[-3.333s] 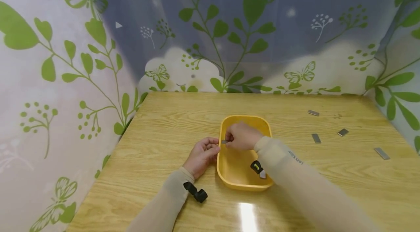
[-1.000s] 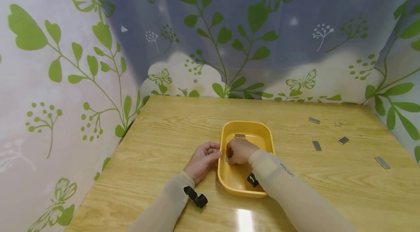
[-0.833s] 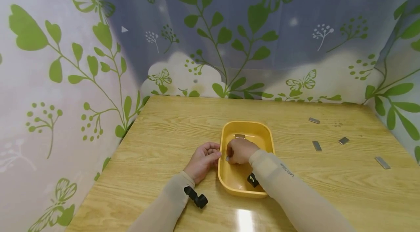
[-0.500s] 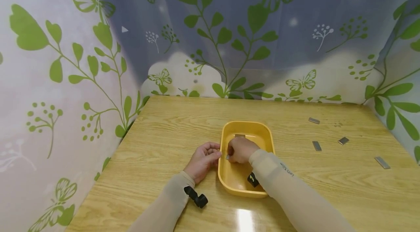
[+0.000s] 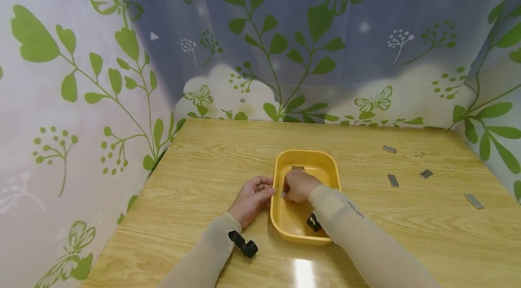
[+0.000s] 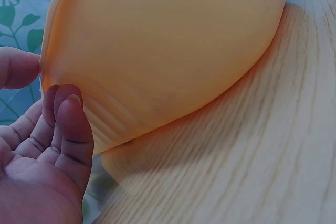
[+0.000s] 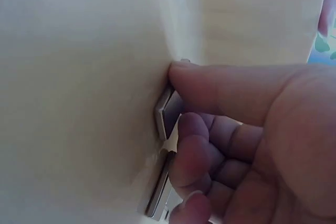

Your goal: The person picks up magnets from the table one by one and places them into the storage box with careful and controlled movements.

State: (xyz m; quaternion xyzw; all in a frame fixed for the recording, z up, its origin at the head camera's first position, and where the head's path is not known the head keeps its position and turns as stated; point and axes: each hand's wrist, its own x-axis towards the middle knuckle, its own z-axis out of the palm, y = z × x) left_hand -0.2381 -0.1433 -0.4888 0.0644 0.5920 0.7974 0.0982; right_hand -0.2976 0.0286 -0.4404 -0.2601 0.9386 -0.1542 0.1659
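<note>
A yellow plastic tray (image 5: 305, 235) with raised walls stands on the table. Inside it, my right hand (image 5: 300, 187) pinches a small flat silver metal block (image 7: 165, 113) between thumb and fingers, close to the tray's surface. A second metal block (image 7: 160, 188) lies just below the fingers in the right wrist view. Near the tray's far wall, a block (image 5: 297, 168) shows past the knuckles in the head view. My left hand (image 5: 250, 200) rests at the tray's left side with loosely bent fingers. In the left wrist view its thumb (image 6: 18, 67) touches the rim.
Several similar metal blocks lie scattered on the wooden table right of the tray, including one at the back (image 5: 389, 149), one in the middle (image 5: 392, 181) and one far right (image 5: 474, 201). A patterned cloth (image 5: 252, 53) walls off the table's back and sides.
Since the oldest frame, my right hand has moved lower and nearer inside the tray, and a block at the far wall has come into view. My left hand stays beside the tray.
</note>
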